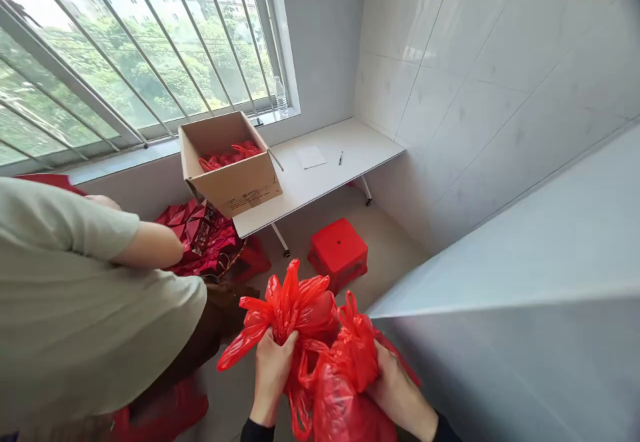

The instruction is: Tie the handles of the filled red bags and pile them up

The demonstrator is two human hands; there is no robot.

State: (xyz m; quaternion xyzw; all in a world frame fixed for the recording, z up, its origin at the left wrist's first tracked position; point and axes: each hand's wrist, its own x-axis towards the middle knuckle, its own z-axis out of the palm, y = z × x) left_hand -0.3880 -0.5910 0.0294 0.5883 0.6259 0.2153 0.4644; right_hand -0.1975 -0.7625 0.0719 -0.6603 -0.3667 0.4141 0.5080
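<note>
A barred window spans the wall behind the cardboard box, its left side and top cut off by the view's edge. A person in a pale green shirt, head out of view, leans in left of the box, one hand mostly hidden behind the forearm. The counter carries the box at its left end. You hold red plastic bags, well apart from the box on its near side, the lower part cut off and the contents hidden. Your left hand has its thumb and fingers closed on the gathered neck; your right hand presses the right side, its fingertips out of sight, so how far they are closed cannot be told. Below and left of the box, shiny red packets lie heaped, partly covered by the person's arm. A red stool stands on the floor right of and below the box. More red bags show inside it, their depth hidden by its walls. Beyond the box, right, stand a clear bottle on the sill and, on the counter, white paper and a pen.
</note>
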